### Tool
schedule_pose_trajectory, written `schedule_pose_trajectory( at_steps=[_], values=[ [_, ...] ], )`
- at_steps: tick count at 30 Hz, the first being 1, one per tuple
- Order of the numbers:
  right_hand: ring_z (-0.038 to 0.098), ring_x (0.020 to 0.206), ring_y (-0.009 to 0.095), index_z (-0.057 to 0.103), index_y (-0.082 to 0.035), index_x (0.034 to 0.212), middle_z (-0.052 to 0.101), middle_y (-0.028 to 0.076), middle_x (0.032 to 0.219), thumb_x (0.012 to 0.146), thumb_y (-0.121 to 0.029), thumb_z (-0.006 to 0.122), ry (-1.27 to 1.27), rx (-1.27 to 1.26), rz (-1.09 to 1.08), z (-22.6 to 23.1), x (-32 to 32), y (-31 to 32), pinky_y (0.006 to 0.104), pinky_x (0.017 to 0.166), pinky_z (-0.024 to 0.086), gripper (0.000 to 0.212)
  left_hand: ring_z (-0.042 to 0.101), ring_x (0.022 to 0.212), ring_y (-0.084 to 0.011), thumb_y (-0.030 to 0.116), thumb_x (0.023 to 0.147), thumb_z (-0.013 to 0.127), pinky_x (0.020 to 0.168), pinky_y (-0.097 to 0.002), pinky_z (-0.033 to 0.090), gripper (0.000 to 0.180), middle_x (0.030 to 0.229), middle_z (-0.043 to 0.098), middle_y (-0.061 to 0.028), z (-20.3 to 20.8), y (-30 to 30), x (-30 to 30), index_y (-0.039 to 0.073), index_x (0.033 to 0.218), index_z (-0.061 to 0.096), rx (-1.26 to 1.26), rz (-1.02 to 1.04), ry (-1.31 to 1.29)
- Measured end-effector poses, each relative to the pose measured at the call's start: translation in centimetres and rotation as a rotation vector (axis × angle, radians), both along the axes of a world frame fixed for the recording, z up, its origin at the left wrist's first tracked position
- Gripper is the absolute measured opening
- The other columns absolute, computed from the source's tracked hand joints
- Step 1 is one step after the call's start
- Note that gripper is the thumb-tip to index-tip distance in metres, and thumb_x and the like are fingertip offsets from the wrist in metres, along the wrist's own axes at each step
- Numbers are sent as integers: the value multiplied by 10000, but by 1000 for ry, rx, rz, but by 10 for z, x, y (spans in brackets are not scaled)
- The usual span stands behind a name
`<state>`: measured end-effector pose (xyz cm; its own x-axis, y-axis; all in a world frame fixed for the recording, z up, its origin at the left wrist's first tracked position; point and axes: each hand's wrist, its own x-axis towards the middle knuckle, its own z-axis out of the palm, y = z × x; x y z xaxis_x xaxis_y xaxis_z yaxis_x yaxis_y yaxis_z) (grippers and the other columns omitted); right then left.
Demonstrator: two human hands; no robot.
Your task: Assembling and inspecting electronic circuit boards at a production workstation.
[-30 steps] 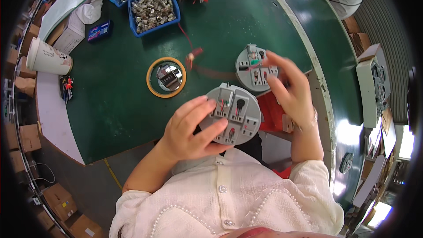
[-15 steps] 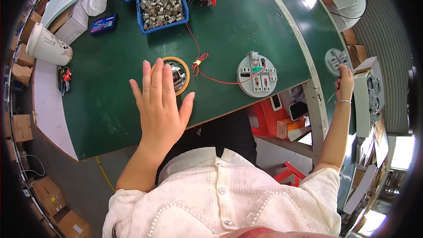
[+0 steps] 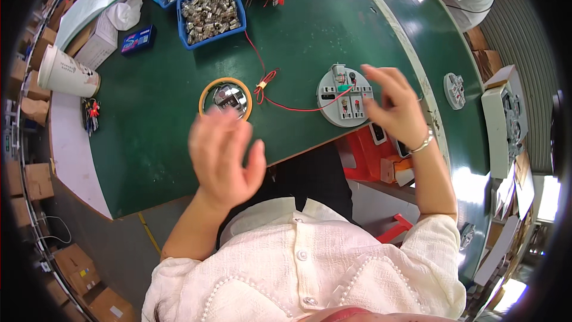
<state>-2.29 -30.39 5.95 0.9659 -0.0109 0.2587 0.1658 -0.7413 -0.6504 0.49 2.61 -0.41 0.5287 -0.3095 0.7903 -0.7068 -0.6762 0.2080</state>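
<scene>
Right hand [image 3: 396, 107] back over green table [image 3: 149, 119], socket disc [image 3: 345, 96]

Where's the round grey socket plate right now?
In the head view, the round grey socket plate lies on the green table, right of centre, beside the right hand.

dark green table [image 3: 155, 113], grey round socket plate [image 3: 344, 96], red wire [image 3: 286, 106], blue bins [image 3: 211, 15], perhaps orange tape ring [image 3: 205, 92]
</scene>
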Motion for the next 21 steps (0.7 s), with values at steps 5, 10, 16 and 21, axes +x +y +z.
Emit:
schedule_pose_trajectory(
  at_steps=[5, 10, 16, 21],
  values=[
    [568, 672, 113, 739, -45, 1097, 665, 59, 953, 830, -11, 729, -110, -126, 85, -20, 15, 39, 254, 608, 474, 269, 536, 1339, -399, 222, 889, 742, 1084, -484, 481, 480, 1394, 569, -204, 5, -45, -21, -9, 1295, 629, 187, -449, 260],
    [577, 671, 118, 733, -36, 1040, 658, 58, 935, 813, -9, 738, -166, -30, 115, -24, 22, 59, 256, 611, 479, 229, 557, 1319, -403, 210, 894, 745, 1080, -492, 491, 449, 1374, 581, -205, 2, -58, -13, -16, 1267, 635, 234, -354, 369],
    [555, 661, 92, 735, -44, 1029, 667, 39, 929, 790, 24, 739, 25, 143, 63, -4, 13, 53, 245, 596, 470, 248, 553, 1334, -395, 194, 900, 746, 1096, -483, 490, 427, 1381, 577, -207, -4, -55, -9, -32, 1244, 633, 179, -334, 364],
    [543, 651, 82, 742, -49, 1038, 678, 39, 935, 766, 63, 740, 86, 118, 153, -21, -16, 66, 230, 578, 460, 294, 547, 1349, -388, 174, 888, 757, 1104, -467, 490, 415, 1367, 586, -205, -10, -58, -11, -36, 1227, 640, 99, -349, 382]
  ],
)
